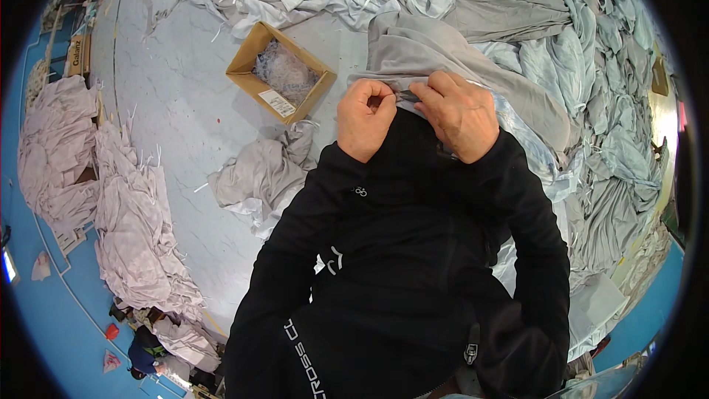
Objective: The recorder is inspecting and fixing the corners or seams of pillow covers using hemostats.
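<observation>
My left hand (pixel 367 120) is closed in a pinch at the near edge of a grey cloth (pixel 432 48). Just to its right, my right hand (pixel 461 114) bends its fingers over the same edge and grips it. Between the hands the cloth is gathered, and whatever small thing may be between the fingertips is too small to make out. The rest of the cloth spreads away from me and to the right. Close by on the left is an open cardboard box (pixel 242 59) holding a heap of small clear plastic pieces (pixel 284 70).
A crumpled grey cloth (pixel 258 174) lies left of my forearm on the pale marbled table (pixel 177 103). Heaps of grey fabric (pixel 613 140) cover the far and right sides. Pinkish-grey fabric (pixel 133 207) hangs along the left edge. A person (pixel 144 351) is at the lower left.
</observation>
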`<state>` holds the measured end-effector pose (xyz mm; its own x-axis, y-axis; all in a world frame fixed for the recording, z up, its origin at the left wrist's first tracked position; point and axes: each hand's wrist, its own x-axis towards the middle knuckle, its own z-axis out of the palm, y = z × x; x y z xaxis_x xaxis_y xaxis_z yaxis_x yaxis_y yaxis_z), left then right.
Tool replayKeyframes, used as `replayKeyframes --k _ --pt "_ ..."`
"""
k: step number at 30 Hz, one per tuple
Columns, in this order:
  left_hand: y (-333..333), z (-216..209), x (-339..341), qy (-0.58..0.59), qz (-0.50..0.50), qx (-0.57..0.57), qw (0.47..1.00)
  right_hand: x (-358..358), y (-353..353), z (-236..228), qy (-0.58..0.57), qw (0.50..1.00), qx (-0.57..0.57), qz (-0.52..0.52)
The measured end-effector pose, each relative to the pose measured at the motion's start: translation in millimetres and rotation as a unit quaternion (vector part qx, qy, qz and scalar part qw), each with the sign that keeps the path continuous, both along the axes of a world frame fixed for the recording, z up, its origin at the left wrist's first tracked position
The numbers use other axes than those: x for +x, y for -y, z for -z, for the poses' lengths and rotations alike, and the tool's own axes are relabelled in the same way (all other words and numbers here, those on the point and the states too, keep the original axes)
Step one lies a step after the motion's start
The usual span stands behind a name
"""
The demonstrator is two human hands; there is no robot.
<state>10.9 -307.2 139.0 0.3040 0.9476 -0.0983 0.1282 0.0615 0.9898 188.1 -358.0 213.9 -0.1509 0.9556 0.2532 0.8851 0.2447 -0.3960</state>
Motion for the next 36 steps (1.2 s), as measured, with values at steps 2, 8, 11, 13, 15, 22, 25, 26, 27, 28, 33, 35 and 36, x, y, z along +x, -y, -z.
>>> replayKeyframes --k 2,8,11,13,15,22,25,26,27,28,33,35,36 --pt "0 0 0 0.000 0.000 -0.003 1.000 0 0 0 0.001 1.000 0.003 -0.002" --pt "-2 1 0 -0.007 0.001 0.006 1.000 2 0 1 -0.001 1.000 0.017 -0.006" --pt "-1 2 0 -0.016 -0.001 0.008 1.000 2 0 3 -0.002 1.000 0.024 -0.004" --pt "-1 2 0 -0.019 0.000 0.012 1.000 2 1 3 -0.004 1.000 0.028 -0.004" --pt "-1 1 0 -0.018 0.000 0.009 1.000 2 1 3 -0.004 1.000 0.030 -0.001" --pt "0 1 1 -0.007 -0.004 0.008 1.000 7 2 -3 -0.068 0.996 0.049 0.022" --pt "0 2 -3 0.001 0.003 0.008 1.000 10 1 -4 -0.103 0.991 0.056 0.063" --pt "-2 0 -3 0.003 0.003 0.008 1.000 13 2 -4 -0.102 0.991 0.056 0.063" --pt "-4 -3 -3 0.009 0.016 0.013 1.000 16 3 -5 -0.121 0.987 0.038 0.094" --pt "-7 -5 -6 0.015 0.029 0.018 0.999 19 4 -4 -0.140 0.982 0.020 0.124" --pt "-20 -1 -41 -0.102 0.098 0.128 0.982 40 4 9 -0.116 0.988 -0.037 0.091" --pt "-23 7 -47 -0.148 0.103 0.173 0.968 47 3 12 -0.109 0.989 -0.046 0.090" --pt "-26 10 -48 -0.142 0.110 0.161 0.971 49 3 10 -0.120 0.988 -0.047 0.081"
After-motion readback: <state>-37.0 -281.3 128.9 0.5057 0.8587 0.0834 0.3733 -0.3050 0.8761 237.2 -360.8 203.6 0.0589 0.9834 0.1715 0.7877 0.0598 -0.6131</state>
